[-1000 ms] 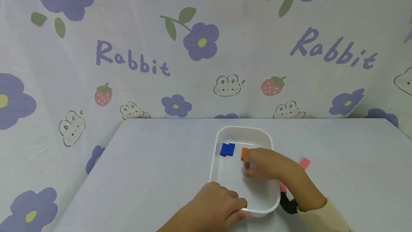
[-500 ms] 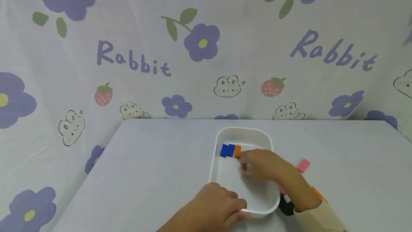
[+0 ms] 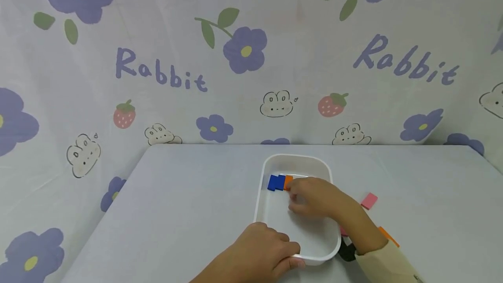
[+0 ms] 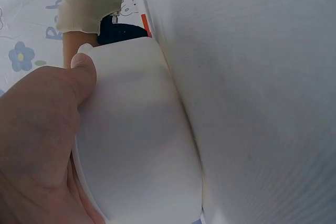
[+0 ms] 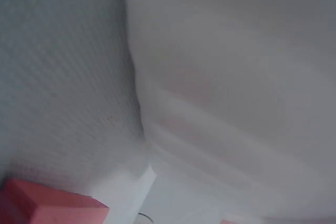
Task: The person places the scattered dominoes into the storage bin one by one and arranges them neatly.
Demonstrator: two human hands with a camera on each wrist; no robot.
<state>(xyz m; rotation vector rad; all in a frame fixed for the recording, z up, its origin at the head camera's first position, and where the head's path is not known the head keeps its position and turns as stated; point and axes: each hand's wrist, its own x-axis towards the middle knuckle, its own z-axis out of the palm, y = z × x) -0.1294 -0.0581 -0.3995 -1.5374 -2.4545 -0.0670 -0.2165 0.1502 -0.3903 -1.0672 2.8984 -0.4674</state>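
Note:
A white plastic tray (image 3: 275, 235) sits on the table. My left hand (image 3: 264, 248) grips its near left rim, fingers over the edge and thumb outside; in the left wrist view the thumb lies against the tray's outer wall (image 4: 136, 129). Inside, two flat blue blocks (image 3: 277, 182) lie side by side at the far left, with an orange block (image 3: 288, 181) right against them. My right hand (image 3: 312, 195) reaches over the right rim, its fingertips at the orange block's right side and its thumb apart from the block. The right wrist view shows mainly the tray's outer wall, not the fingers.
Right of the tray lie a pink block (image 3: 369, 201) and an orange block (image 3: 389, 236). Another pink block (image 3: 343, 231) shows partly beside the tray wall, next to a black strap (image 3: 347, 251) at the right wrist. A printed cloth (image 3: 177, 112) hangs behind the table.
The orange block in the tray has slid left, from a gap away to right beside the blue blocks, my right hand moving left with it. My left hand has stayed on the rim.

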